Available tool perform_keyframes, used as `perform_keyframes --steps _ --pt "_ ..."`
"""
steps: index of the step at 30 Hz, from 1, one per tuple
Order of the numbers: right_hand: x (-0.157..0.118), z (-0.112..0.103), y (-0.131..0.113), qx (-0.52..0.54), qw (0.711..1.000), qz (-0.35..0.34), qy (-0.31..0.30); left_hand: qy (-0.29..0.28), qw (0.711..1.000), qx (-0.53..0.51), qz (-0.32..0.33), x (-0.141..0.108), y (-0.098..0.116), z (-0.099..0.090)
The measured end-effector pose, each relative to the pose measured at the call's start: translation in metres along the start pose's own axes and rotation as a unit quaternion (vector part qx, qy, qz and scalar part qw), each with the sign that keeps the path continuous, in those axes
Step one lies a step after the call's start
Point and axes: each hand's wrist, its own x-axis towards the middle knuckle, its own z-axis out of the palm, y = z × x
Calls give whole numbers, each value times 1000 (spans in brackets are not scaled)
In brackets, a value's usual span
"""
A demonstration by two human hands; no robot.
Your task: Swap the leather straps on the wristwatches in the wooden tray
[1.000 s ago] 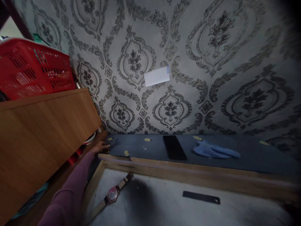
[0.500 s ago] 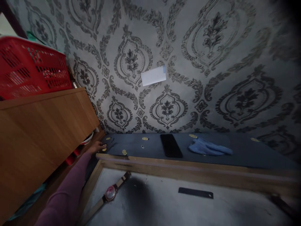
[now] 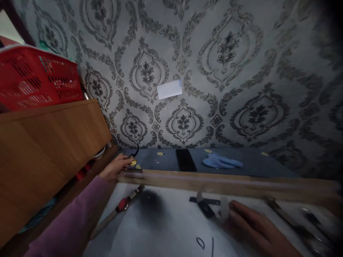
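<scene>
We are gripping a gold-faced watch (image 3: 133,162) at eight o'clock

Our left hand (image 3: 115,167) is holding it in bunched fingers, its round, shiny face showing at the fingertips and its dark strap (image 3: 137,149) curving up toward one o'clock. Our right hand (image 3: 254,225), at four, is gripping a blurred piece (image 3: 206,208), dark mid-length, translucent by the fingers, pointing toward ten; its exact form we cannot tell. Near it, a flat black bar (image 3: 215,201) is lying nine-to-three. Toward seven, a reddish-faced watch (image 3: 123,204) is stretching from eight to two on a smooth white floor (image 3: 139,233) edged by a wooden frame (image 3: 171,176). Beyond, a glossy black phone (image 3: 186,160) is lying at five, a crumpled blue cloth (image 3: 222,161) at four.
</scene>
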Motion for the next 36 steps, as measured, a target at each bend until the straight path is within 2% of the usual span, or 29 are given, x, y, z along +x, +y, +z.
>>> perform_keyframes --steps 2,7,9,11,12,14,15,17,19,22,24,29,36 --pt "3 -10 -10 -36 999 -12 -37 -38 999 -9 -9 -18 -2 27" --pt "-9 -28 -39 -81 990 -62 94 -128 990 -39 -44 -57 -7 80" --pt "-22 -29 -54 -71 987 -78 117 -162 984 -51 -60 -68 -8 92" --pt "-36 -24 -67 -19 989 -96 107 -192 977 -61 -75 -76 -10 101" --pt "-44 -19 -72 11 992 -91 85 -205 973 -66 -81 -80 -12 105" --pt "-55 -6 -80 88 994 -59 -18 -226 967 -73 -89 -87 -15 112" --pt "-59 2 -82 143 986 -32 -76 -233 965 -75 -90 -90 -16 115" --pt "-62 19 -82 254 948 52 -187 -246 962 -77 -86 -97 -19 120" --pt "-60 35 -79 333 902 146 -234 -255 961 -77 -78 -105 -23 126" --pt "-53 54 -73 384 869 228 -213 -266 959 -76 -64 -115 -29 134" --pt "-49 62 -69 404 861 239 -195 -275 957 -74 -56 -121 -33 139" --pt "-45 70 -61 409 868 224 -171 -290 953 -71 -41 -129 -39 147" --pt "-42 71 -50 413 872 214 -155 -254 962 -97 -37 -126 -43 143"
